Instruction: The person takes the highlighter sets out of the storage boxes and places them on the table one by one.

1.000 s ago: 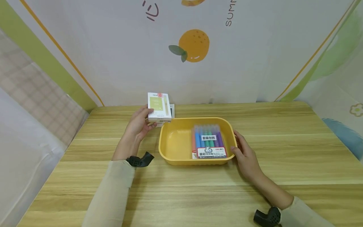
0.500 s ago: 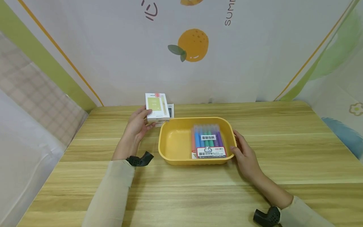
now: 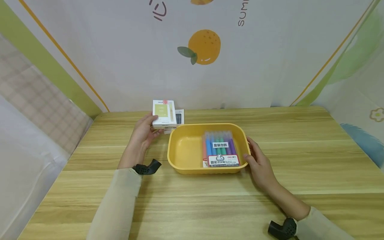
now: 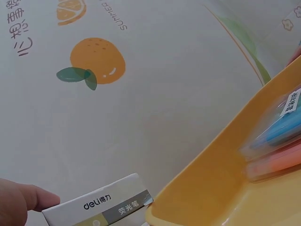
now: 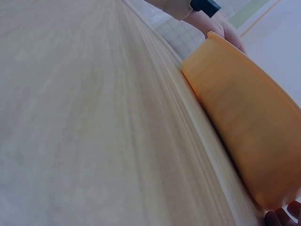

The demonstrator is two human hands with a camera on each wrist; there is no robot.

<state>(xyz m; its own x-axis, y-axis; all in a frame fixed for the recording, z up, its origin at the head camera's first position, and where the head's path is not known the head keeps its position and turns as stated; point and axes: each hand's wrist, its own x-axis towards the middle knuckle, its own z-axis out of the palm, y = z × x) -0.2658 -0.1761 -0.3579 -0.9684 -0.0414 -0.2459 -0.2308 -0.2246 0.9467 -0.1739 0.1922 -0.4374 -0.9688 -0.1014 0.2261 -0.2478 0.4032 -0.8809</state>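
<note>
White box held at the desk's far edge, beside a yellow tray

The left hand (image 3: 143, 132) grips the white box (image 3: 163, 114) above a second box (image 3: 179, 118), just off the yellow tray (image 3: 184, 151)'s far-left corner. The right hand (image 3: 258, 160) rests relaxed fingers against the tray's right rim; a marker pack (image 3: 221, 149) lies inside.

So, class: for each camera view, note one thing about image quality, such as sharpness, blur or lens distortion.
Head view: evenly lit and sharp, the marker pack label readable, table edges bowed by the wide lens. Left wrist view: the box print is crisp, the yellow tray soft. Right wrist view: the wood grain is smeared and blurred close up.
</note>
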